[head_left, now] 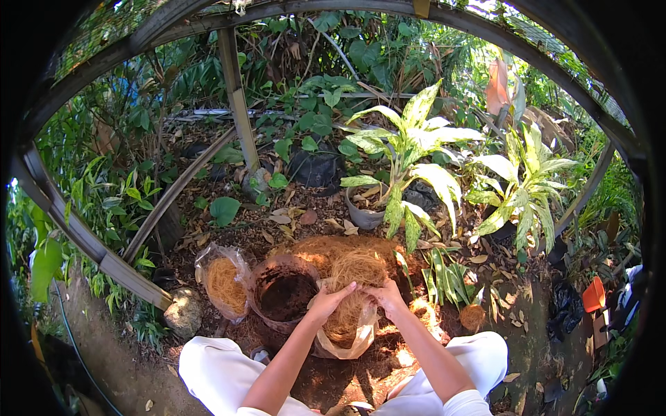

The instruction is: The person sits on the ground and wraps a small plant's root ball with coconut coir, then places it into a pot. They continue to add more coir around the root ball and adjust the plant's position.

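Observation:
My left hand (333, 300) and my right hand (386, 296) grip a loose wad of brown coconut fibre (359, 268) from both sides. Below them a clear plastic bag (359, 346) stands with its mouth spread, and more fibre (343, 322) fills it. To the left of my left hand is a round dark pot (286, 318) with dark soil (283, 296) inside. Beyond the pot, at its left, sits another clear plastic bag (242, 265) holding golden fibre (226, 286). A heap of brown coir (312, 247) lies behind the pot and the wad.
Cut green leaves (447, 278) and a ball of fibre (472, 317) lie to the right. A potted variegated plant (408, 156) stands behind, in a grey pot (364, 213). At the left, a slanting frame beam (104, 244) reaches down to a rock (183, 312). An orange container (593, 295) is far right.

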`<state>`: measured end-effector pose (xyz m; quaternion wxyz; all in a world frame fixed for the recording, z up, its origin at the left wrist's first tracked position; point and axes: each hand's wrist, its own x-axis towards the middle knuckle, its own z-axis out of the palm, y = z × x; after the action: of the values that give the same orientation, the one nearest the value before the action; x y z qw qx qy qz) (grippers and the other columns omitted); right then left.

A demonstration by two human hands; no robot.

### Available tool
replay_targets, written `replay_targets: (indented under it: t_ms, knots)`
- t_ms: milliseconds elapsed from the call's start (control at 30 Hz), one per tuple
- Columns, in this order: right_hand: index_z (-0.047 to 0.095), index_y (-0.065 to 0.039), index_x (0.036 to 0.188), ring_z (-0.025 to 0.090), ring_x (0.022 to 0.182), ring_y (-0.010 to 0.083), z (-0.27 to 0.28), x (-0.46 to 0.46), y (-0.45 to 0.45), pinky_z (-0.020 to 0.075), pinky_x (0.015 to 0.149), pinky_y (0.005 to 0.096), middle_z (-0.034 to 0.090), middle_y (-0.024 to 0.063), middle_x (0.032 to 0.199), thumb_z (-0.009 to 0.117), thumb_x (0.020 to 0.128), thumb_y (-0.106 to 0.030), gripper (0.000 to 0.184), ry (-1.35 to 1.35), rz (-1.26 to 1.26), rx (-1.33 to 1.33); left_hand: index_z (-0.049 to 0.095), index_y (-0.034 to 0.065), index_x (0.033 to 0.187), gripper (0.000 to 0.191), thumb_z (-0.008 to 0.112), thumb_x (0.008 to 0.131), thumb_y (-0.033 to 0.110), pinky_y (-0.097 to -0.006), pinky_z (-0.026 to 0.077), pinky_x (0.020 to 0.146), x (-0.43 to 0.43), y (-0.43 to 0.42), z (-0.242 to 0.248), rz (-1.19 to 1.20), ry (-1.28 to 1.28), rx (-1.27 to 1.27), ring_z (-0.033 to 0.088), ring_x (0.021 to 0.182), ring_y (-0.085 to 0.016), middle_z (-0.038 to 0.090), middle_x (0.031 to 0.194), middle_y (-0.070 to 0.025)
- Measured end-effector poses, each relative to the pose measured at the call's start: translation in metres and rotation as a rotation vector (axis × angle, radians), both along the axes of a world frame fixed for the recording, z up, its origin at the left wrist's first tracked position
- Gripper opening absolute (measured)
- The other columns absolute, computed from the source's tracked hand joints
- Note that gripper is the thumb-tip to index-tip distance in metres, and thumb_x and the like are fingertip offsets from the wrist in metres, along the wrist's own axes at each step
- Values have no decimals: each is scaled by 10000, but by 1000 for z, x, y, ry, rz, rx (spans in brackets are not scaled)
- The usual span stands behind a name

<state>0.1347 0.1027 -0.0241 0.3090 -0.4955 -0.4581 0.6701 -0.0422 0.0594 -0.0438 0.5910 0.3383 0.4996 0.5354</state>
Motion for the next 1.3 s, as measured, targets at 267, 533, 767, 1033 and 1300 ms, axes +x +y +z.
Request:
replay_targets:
  t_ms: [267,533,767,1033,1300]
  knots:
    - [550,-26,1110,665,800,199,18,3,-6,550,620,318,652,95,952,745,798,-93,375,256,15,-221,517,-21,1220,629,771,788,360,-320,485,870,-6,6,-18,-88,39,104,605,998,-180,619,1137,-88]
    - [477,22,1193,647,917,215,10,-16,-15,580,730,385,624,126,1073,741,790,-32,484,299,-142,78,556,-3,1144,448,775,786,153,-314,498,847,2,-2,-4,-28,353,263,612,969,-149,647,1077,-68]
    - [494,41,1198,638,950,200,6,-9,-6,559,785,354,638,117,1105,717,804,-14,457,-162,171,274,580,-11,1164,379,722,830,94,-306,487,877,-12,-3,15,-7,62,243,604,988,-140,648,1087,-62]
    - [480,28,1228,608,981,172,5,-12,-10,529,794,314,627,107,1117,674,857,-54,427,26,104,533,562,3,1200,432,731,835,161,-309,466,900,-9,-3,13,56,57,215,589,1021,-160,631,1116,-64]
    - [377,12,1317,558,1047,197,18,-5,-10,500,847,330,514,152,1261,759,801,-190,673,6,120,166,570,-6,1191,423,726,808,79,-343,471,912,-9,-2,9,1,267,182,614,999,-174,651,1103,-67]
